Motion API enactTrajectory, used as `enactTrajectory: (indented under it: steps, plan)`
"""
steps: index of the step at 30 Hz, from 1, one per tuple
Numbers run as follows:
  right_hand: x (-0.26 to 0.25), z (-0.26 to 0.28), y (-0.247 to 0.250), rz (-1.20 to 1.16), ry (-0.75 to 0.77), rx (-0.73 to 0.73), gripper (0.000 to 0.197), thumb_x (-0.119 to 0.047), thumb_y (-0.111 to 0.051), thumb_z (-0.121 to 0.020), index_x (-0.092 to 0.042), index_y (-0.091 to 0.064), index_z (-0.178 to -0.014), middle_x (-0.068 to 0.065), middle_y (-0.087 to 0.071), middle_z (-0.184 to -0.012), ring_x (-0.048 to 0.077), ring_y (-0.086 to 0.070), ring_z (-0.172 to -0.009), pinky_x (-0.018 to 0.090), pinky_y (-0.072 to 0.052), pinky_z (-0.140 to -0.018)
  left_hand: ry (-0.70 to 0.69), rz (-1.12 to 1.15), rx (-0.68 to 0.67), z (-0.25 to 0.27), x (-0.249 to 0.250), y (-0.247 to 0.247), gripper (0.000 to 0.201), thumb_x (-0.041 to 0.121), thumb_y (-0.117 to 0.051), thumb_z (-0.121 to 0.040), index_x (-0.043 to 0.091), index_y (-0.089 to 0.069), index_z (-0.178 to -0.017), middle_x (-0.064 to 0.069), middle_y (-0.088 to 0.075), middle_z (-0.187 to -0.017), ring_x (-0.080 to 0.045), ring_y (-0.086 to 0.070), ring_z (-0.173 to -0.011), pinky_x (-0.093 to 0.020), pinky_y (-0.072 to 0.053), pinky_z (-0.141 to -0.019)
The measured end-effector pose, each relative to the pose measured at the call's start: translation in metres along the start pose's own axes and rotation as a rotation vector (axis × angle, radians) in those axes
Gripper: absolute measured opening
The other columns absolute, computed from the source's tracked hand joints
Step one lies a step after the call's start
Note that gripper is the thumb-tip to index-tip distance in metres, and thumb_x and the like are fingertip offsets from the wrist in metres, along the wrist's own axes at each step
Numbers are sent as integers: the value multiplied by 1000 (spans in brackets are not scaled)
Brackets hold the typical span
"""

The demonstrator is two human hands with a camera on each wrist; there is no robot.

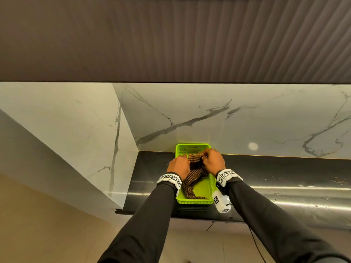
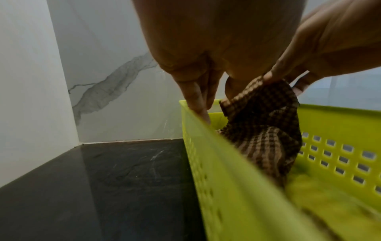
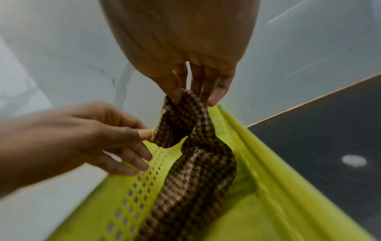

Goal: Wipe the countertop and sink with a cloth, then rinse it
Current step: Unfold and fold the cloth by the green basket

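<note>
A brown checked cloth (image 1: pixel 195 173) lies bunched in a lime green perforated basket (image 1: pixel 193 201) on the black countertop (image 1: pixel 284 173). My right hand (image 1: pixel 205 156) pinches the cloth's upper end and lifts it above the basket's far end; in the right wrist view the fingertips (image 3: pixel 175 97) close on the fabric (image 3: pixel 195 163). My left hand (image 1: pixel 187 158) is at the basket's left wall (image 2: pixel 226 179), with thumb and forefinger (image 3: pixel 144 134) pinching a side edge of the cloth (image 2: pixel 264 130). The cloth's lower part trails along the basket floor.
A white marble backsplash (image 1: pixel 228 120) rises right behind the basket, and a side wall (image 1: pixel 76 130) closes the counter's left end. A dark ribbed cabinet (image 1: pixel 190 44) hangs above. White specks (image 1: pixel 338 181) mark the counter to the right. The front edge (image 1: pixel 284 219) is close to my body.
</note>
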State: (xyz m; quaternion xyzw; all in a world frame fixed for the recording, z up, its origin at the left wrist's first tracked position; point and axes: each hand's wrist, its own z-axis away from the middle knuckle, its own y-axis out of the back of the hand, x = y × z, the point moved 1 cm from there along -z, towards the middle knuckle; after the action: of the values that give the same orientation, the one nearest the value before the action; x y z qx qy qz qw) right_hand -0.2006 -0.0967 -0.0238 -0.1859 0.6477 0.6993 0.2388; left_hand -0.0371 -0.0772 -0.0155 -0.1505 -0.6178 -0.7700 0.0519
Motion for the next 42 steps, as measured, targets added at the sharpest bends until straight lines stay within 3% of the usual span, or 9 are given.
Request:
enactTrajectory:
  steps: [5, 12, 17, 22, 25, 29, 33, 38, 42]
  plan:
    - [-1, 11, 21, -462, 39, 66, 28, 1, -55, -95, -26, -56, -89, -2, -61, -88, 16, -57, -81, 37, -47, -80, 56, 318, 60, 0, 12, 16, 31, 28, -46, -102, 9, -60, -122, -21, -66, -125, -42, -61, -115, -44, -48, -89]
    - [-42, 57, 83, -701, 26, 209, 23, 2, -53, -98, -20, -60, -94, 6, -66, -92, 19, -63, -87, 28, -51, -69, -136, 759, 261, 25, 39, 73, 47, 54, -52, -85, 19, -78, -105, -1, -78, -92, -20, -73, -86, -39, -58, -78]
    - [-73, 107, 130, -742, 116, 318, 11, -16, -57, -89, -24, -62, -93, 20, -69, -99, 39, -68, -95, 55, -59, -79, -306, 908, 371, 56, 60, 118, 30, 43, -60, -89, 22, -78, -101, 2, -79, -91, -16, -75, -85, -43, -62, -79]
    - [-97, 168, 176, -871, 206, 356, 17, 7, -52, -89, -7, -60, -95, 17, -70, -88, 26, -71, -79, 35, -58, -65, -488, 975, 409, 98, 92, 159, 18, 24, -59, -100, 15, -74, -105, -3, -77, -94, -18, -74, -86, -42, -63, -79]
    - [-99, 200, 196, -967, 227, 341, 16, 4, -54, -78, -2, -57, -93, 13, -67, -80, 22, -70, -72, 32, -57, -62, -616, 981, 381, 120, 111, 178, 15, 14, -59, -102, 12, -73, -107, -7, -77, -97, -15, -72, -85, -27, -60, -73]
    - [-90, 229, 218, -1082, 255, 285, 18, 1, -53, -79, -6, -55, -95, 9, -65, -84, 21, -68, -76, 37, -57, -65, -707, 967, 338, 138, 141, 199, 15, 30, -61, -95, 22, -74, -94, 0, -76, -88, -30, -72, -85, -47, -59, -76]
    - [-69, 244, 230, -1158, 211, 219, 32, 1, -57, -89, -4, -57, -121, 15, -67, -106, 29, -65, -99, 45, -49, -87, -833, 942, 242, 159, 170, 205, 20, 31, -63, -93, 15, -76, -94, -5, -77, -90, -33, -72, -89, -54, -58, -81]
    - [-39, 267, 243, -1143, 218, 259, 36, -5, -68, -85, 14, -61, -115, 23, -68, -116, 27, -65, -105, 47, -46, -98, -811, 1067, 161, 172, 185, 195, 19, 20, -65, -90, 6, -76, -95, -17, -75, -94, -24, -69, -87, -51, -56, -83]
    - [-14, 275, 259, -1218, 302, 231, 22, 2, -66, -87, 5, -60, -108, 20, -69, -110, 25, -67, -101, 37, -52, -88, -743, 1024, -42, 168, 195, 184, 31, 33, -72, -90, 2, -74, -91, -22, -73, -89, -26, -67, -80, -37, -50, -74]
